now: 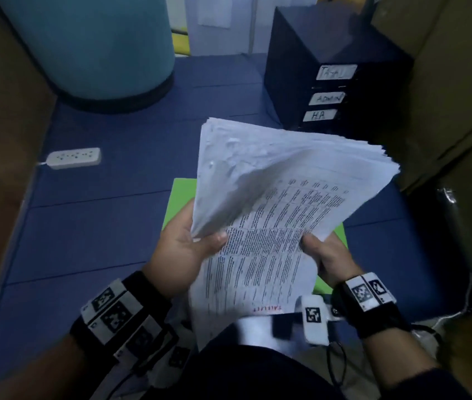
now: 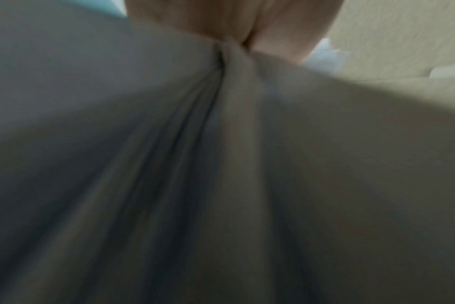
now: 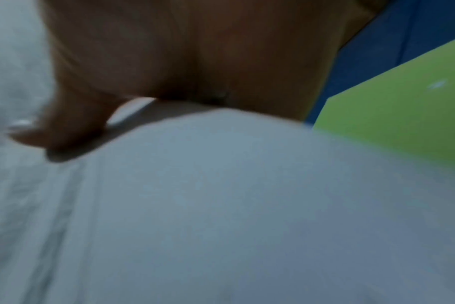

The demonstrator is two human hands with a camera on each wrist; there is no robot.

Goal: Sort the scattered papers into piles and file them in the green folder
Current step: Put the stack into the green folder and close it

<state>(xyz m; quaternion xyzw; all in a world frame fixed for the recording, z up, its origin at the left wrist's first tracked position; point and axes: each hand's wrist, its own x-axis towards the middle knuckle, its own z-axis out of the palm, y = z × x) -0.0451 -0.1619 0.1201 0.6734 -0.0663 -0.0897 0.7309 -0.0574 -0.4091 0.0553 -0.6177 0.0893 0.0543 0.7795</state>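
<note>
The blue mat (image 1: 90,226) covers the floor across the middle of the head view, divided by straight seams. A large teal cylinder (image 1: 90,44) stands on it at the upper left of the frame. A dark drawer unit (image 1: 315,53) stands at the upper right; its three white labels face the camera, and the lower two read "ADMIN" and "HR". Brown cardboard (image 1: 459,96) lines the right edge of the frame.

The stack of papers (image 1: 272,174) occupies the centre of the frame, held in the air above the mat and fanned toward the upper right. The top sheets are lifted apart from a printed sheet (image 1: 263,249) that carries columns of black text. The green folder (image 1: 181,194) lies flat on the mat directly under the stack; only its upper left corner and a strip of its right edge show.

The left hand (image 1: 183,246) grasps the lower left edge of the stack, thumb on top of the sheets. The right hand (image 1: 330,255) grasps the lower right edge, thumb pressed on the printed sheet. Each grip is closed on paper. Both wrists carry black bands with coded markers. A white power strip (image 1: 74,158) lies on the mat at the left of the frame, well apart from the folder.
</note>
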